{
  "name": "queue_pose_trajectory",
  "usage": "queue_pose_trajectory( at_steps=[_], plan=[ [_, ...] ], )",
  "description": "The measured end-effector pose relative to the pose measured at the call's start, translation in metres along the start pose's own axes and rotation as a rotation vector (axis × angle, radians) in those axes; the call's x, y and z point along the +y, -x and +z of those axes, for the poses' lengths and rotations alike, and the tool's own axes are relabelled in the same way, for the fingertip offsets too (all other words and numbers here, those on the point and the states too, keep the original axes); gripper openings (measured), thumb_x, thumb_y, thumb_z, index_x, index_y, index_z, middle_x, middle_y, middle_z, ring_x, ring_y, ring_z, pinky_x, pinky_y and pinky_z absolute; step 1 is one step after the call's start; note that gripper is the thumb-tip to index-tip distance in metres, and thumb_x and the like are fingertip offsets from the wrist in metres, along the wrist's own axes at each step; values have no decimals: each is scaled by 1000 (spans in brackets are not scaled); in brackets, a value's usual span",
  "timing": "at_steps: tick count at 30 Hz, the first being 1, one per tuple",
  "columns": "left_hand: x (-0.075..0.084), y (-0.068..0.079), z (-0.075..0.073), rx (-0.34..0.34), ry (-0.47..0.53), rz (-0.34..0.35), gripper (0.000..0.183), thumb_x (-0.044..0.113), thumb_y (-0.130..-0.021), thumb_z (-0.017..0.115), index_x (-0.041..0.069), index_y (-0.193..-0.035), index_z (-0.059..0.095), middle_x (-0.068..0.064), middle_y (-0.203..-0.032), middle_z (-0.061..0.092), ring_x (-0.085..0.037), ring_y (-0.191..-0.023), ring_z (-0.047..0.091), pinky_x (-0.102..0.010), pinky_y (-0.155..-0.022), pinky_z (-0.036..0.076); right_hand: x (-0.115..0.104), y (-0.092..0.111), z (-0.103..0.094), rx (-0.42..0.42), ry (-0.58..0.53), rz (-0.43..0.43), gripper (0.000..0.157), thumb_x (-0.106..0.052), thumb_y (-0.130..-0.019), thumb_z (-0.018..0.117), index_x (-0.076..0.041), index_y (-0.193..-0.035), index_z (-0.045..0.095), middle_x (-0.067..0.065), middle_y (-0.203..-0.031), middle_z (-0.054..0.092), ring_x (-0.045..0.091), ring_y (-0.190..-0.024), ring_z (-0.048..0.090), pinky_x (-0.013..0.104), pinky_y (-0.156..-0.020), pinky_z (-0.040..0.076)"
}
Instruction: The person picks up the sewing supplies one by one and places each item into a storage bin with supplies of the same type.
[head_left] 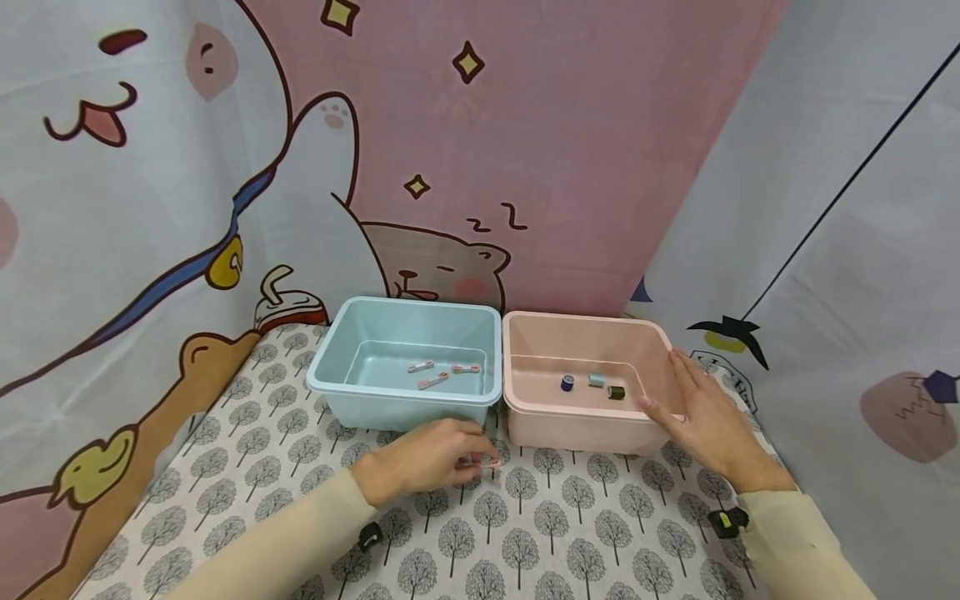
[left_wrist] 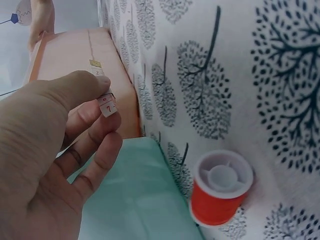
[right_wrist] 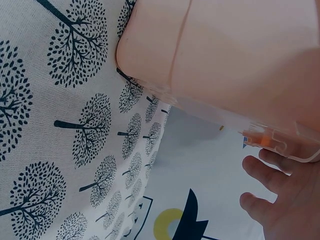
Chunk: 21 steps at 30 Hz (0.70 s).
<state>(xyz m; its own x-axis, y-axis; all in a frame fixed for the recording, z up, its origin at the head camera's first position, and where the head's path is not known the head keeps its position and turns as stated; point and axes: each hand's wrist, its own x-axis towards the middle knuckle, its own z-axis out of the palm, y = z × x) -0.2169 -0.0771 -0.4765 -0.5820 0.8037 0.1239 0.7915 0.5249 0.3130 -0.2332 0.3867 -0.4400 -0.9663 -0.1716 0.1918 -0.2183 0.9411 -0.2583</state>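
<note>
My left hand [head_left: 435,457] pinches a small folded measuring tape [left_wrist: 107,106] between thumb and fingers, just in front of the two bins. Printed numbers show on the tape in the left wrist view. On the cloth beside that hand a red thread spool [left_wrist: 218,190] stands upright; the hand and arm hide it in the head view. My right hand [head_left: 705,417] rests at the right end of the pink bin [head_left: 585,423], its fingers extended along the outer side and its thumb over the front corner. Three thread spools, dark blue [head_left: 567,382], light blue [head_left: 596,379] and dark green [head_left: 616,392], lie inside.
Left of the pink bin stands a light blue bin [head_left: 405,402] with three small folded tapes [head_left: 432,381] in it. A tree-print cloth [head_left: 517,546] covers the table. Behind the bins hangs a cartoon-print curtain [head_left: 570,167].
</note>
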Motion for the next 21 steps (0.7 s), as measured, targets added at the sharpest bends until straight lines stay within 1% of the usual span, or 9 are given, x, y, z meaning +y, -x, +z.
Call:
queue_pose_trajectory(
  at_steps=[6,11,15,21],
  plan=[
    [5,2,-7,2,5,2,36,18,-109,84,20,-145,82,5,-126,82,0,-96,73,-5,-85,57,0,1,0,15,-9,-7,108,-63,-115,60,-3,-187,7,32,-194,13,70,-170,27,94,-130,26],
    [9,3,-13,12,1,10,36,18,-109,84,20,-144,82,4,-127,82,-3,-98,76,-5,-86,58,0,1,-1,21,-10,-6,108,-65,-115,58,-3,-187,8,32,-193,14,71,-169,28,94,-129,26],
    [12,3,-19,40,-14,37,33,17,-108,85,19,-141,84,4,-125,82,-3,-98,77,-4,-86,58,0,1,0,21,-7,-6,108,-66,-115,58,-2,-187,9,32,-193,15,71,-169,28,94,-129,27],
    [16,4,-29,105,-33,94,31,13,-105,87,18,-136,85,5,-120,82,-8,-97,80,-3,-85,58,0,0,0,17,-1,-13,109,-66,-114,59,-1,-186,10,33,-193,15,70,-169,29,94,-129,28]
  ],
)
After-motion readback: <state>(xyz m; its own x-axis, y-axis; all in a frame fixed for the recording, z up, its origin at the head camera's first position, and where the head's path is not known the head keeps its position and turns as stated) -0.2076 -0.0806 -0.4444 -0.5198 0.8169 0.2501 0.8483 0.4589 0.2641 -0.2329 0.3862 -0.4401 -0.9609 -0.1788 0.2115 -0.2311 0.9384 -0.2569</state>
